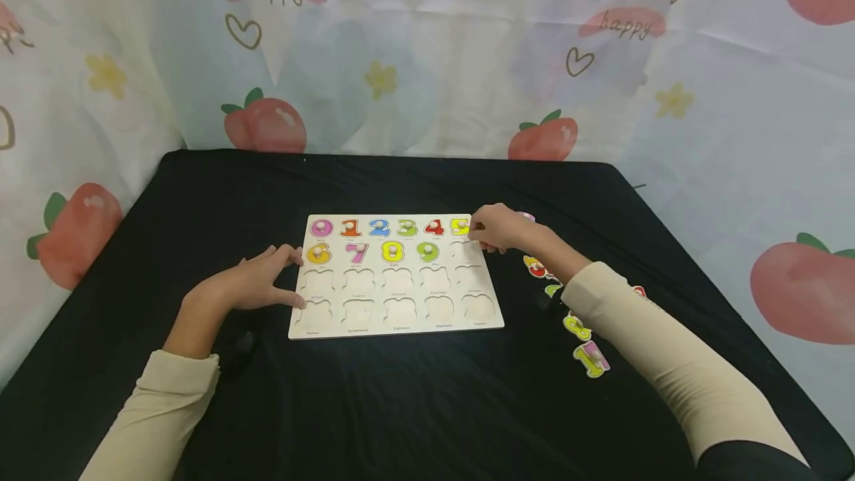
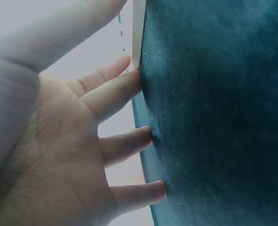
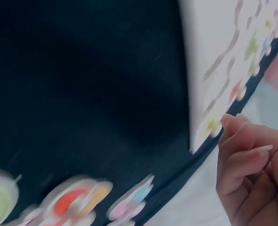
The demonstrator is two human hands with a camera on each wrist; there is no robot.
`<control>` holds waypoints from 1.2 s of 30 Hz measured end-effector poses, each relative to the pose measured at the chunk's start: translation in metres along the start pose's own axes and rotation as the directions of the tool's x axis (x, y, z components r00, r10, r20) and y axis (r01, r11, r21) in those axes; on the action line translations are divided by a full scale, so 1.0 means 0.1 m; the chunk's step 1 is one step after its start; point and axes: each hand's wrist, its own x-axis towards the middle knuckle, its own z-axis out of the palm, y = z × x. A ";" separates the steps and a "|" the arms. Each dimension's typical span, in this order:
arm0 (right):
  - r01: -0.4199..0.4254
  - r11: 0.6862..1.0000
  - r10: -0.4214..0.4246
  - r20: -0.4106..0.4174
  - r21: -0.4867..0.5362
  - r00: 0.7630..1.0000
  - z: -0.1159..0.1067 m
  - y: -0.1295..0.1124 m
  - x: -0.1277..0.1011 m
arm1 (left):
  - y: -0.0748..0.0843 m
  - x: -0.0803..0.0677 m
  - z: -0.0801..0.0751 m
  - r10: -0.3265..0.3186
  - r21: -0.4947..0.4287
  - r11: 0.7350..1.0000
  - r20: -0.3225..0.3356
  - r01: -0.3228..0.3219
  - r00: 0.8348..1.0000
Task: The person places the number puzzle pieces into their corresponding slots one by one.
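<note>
Puzzle board: wooden number board lying flat on the black table cover, near its middle; top row holds 0 to 5, second row 6 to 9, the rest of the cut-outs bare.
Left hand: at the board's left edge, fingers spread and straight, fingertips pressing on that edge and the cover beside it; it grasps nothing.
Yellow 5: seated in the board's top-right slot, last in the top row.
Right hand: at the board's top-right corner, fingers curled in, fingertips on the knob of the yellow 5; the right wrist view is blurred, so a firm pinch cannot be told for sure.
Loose number pieces: scattered on the cover just right of the board, partly hidden under the right forearm; red, green, yellow and pink ones show.
Curtain: pale fabric with strawberries and the word happy, hanging behind the board's far side.
</note>
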 end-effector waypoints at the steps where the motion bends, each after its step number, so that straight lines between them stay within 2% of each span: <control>1: 0.001 1.000 -0.001 -0.002 -0.011 1.000 -0.02 0.06 -0.04 | 0.00 0.00 0.00 0.001 0.001 1.000 -0.002 -0.001 1.000; 9: 0.037 0.998 -0.040 -0.043 -0.059 0.998 -0.11 0.56 -0.36 | -0.01 0.01 0.01 0.014 -0.004 1.000 -0.006 -0.014 1.000; 15: 0.068 0.995 -0.072 -0.057 -0.067 0.996 -0.21 0.76 -0.61 | 0.00 0.00 0.01 0.017 -0.014 1.000 -0.008 -0.017 1.000; 21: 0.040 0.997 -0.042 -0.031 -0.059 0.999 -0.24 0.87 -0.75 | -0.02 0.01 0.02 0.018 -0.015 1.000 -0.010 -0.018 1.000; 36: -0.096 0.994 0.097 0.003 -0.050 0.995 -0.22 1.17 -0.82 | -0.02 0.00 0.01 0.025 -0.013 1.000 -0.008 -0.025 1.000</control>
